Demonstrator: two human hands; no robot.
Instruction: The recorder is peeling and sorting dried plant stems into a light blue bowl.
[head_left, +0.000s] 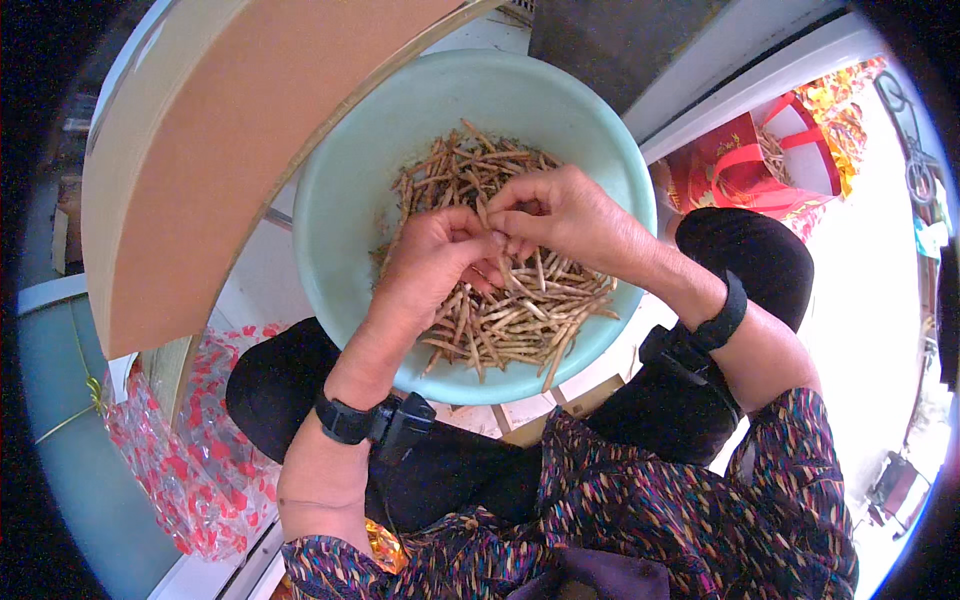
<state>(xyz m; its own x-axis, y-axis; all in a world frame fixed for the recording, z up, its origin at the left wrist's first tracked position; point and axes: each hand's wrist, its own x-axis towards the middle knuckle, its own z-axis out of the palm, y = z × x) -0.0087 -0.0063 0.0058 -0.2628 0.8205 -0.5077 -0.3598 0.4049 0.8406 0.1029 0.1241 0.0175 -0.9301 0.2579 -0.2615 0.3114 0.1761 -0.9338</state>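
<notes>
A large pale green plastic basin (337, 172) stands between my knees, with a heap of dried bean pods (517, 322) in it. The pods are thin, brown and tan, and lie in a darker pile at the back and a lighter one nearer me. Over the middle of the heap, my left hand (442, 255) and my right hand (551, 214) meet, fingertips almost touching. Both pinch one dried pod (482, 210) between thumb and forefinger. The fingers partly cover it, so whether it is split cannot be told.
To the left, a large tan board-like piece (225, 127) reaches over the basin's side. Below it lies clear plastic wrap with red spots (217, 450). A red gift bag (739, 169) holding more pods stands at the right, beside a white door frame (750, 75).
</notes>
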